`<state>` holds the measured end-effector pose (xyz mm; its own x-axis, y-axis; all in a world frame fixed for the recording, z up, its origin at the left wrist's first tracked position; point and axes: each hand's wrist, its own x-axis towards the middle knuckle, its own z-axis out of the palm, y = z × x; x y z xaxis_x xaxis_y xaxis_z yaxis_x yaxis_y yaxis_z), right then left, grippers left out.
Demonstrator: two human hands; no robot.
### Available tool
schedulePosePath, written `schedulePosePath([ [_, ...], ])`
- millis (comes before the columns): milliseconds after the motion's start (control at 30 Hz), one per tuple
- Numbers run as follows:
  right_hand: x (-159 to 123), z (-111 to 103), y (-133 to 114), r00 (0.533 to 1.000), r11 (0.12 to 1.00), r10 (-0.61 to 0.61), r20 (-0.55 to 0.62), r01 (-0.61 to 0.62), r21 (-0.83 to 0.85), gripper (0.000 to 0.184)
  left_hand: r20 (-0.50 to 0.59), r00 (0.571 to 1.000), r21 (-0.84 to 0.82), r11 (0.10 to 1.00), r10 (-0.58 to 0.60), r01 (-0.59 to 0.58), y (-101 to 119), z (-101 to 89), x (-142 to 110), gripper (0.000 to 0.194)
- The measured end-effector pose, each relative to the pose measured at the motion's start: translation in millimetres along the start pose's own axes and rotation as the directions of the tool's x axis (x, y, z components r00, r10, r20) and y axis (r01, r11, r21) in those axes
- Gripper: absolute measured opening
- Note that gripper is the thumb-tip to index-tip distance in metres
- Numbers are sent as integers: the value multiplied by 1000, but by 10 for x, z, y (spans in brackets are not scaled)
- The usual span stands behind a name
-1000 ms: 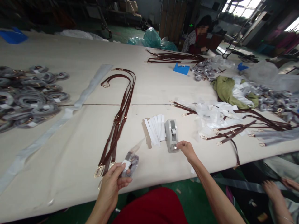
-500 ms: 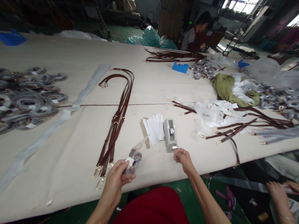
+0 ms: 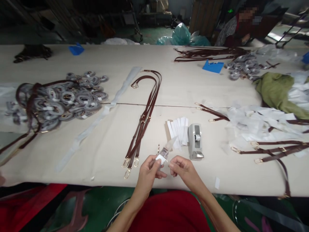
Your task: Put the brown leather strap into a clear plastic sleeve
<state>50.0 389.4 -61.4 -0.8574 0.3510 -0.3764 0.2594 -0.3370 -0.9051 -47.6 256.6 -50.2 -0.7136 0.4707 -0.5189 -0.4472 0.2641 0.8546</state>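
In my left hand (image 3: 149, 172) is a rolled strap in clear plastic wrap (image 3: 165, 152), gripped between thumb and fingers. A white paper band (image 3: 160, 158) lies across it, and a loose tail of the wrap points up and away. My right hand (image 3: 182, 168) is pinched close beside the roll, with a thin pale bit at its fingertips that looks like a piece of tape (image 3: 168, 161). Just beyond the right hand stands a grey tape dispenser (image 3: 193, 143). White paper strips (image 3: 184, 130) are fanned out to its left. Long brown straps with gold clasps (image 3: 146, 129) lie left of my hands.
A heap of wrapped strap rolls (image 3: 83, 96) covers the left side. A long plastic sleeve (image 3: 96, 120) lies flat beside it. Crumpled white wrapping (image 3: 256, 124) and more brown straps (image 3: 270, 149) are at right. Across the table (image 3: 178, 87) sits a person (image 3: 228, 32).
My right hand has moved from the tape dispenser's cutting end to the roll in my left hand. The view has swung left, showing more of the heap of rolls.
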Motion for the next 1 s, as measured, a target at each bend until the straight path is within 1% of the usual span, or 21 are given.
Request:
schedulePosePath([
  [67, 69, 99, -3, 999, 1000, -16, 33, 17, -15, 37, 17, 999, 17, 999, 31, -31, 2, -2, -17, 33],
  [167, 141, 166, 29, 998, 998, -29, 51, 31, -47, 36, 26, 997, 63, 996, 68, -70, -8, -13, -40, 32],
  [300, 187, 204, 49, 1000, 995, -11, 23, 13, -96, 35, 12, 993, 153, 982, 114, -114, -47, -20, -55, 29],
  [400, 199, 228, 53, 1000, 993, 12, -3, -12, -115, 35, 0, 992, 172, 978, 124, -122, -76, -30, -58, 29],
  [500, 206, 242, 53, 999, 991, 28, -29, -31, -131, 35, 11, 990, 183, 973, 138, -138, -75, -50, -59, 28],
  [600, 208, 247, 59, 998, 989, 34, -48, -40, -142, 32, 28, 988, 184, 971, 150, -153, -43, -65, -55, 29],
  [667, 202, 249, 78, 998, 990, 30, -53, -37, -139, 31, 19, 989, 168, 975, 145, -146, -29, -62, -49, 29],
  [833, 154, 264, 168, 996, 994, 13, -83, -22, -106, 30, -50, 992, 124, 986, 115, -108, -80, -13, -22, 31],
  [1000, 128, 318, 221, 990, 999, 21, -140, -27, -39, 23, -98, 988, 95, 990, 115, -106, -142, 26, -8, 32],
])
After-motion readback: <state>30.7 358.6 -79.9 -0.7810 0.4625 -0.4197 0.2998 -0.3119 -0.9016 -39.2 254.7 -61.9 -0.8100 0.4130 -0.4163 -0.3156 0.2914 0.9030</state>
